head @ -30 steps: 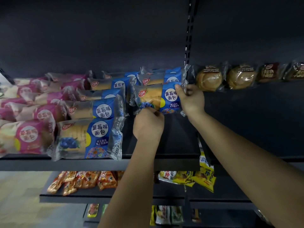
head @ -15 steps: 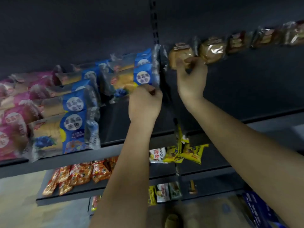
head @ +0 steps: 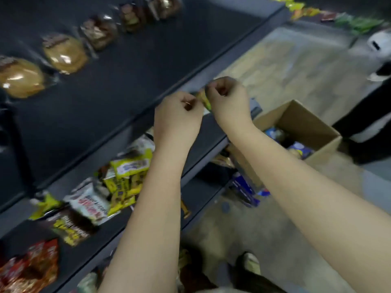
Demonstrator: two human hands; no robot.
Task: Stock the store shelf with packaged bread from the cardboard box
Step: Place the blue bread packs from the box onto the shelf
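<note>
Packaged bread [head: 300, 149] lies in the cardboard box [head: 296, 121] on the floor, below the shelf's [head: 127, 70] front edge; light, soft and crushable in slick film, best taken by the wrapper ends. Left hand [head: 177, 115] and right hand [head: 229, 100] hang curled at that edge, seemingly empty; a yellow-green sliver [head: 206, 100] between them is too blurred to identify; the box's depth is hidden.

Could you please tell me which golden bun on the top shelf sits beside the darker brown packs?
The right-hand golden bun, next to the first brown pack; the other bun lies at the frame's left edge.
</note>
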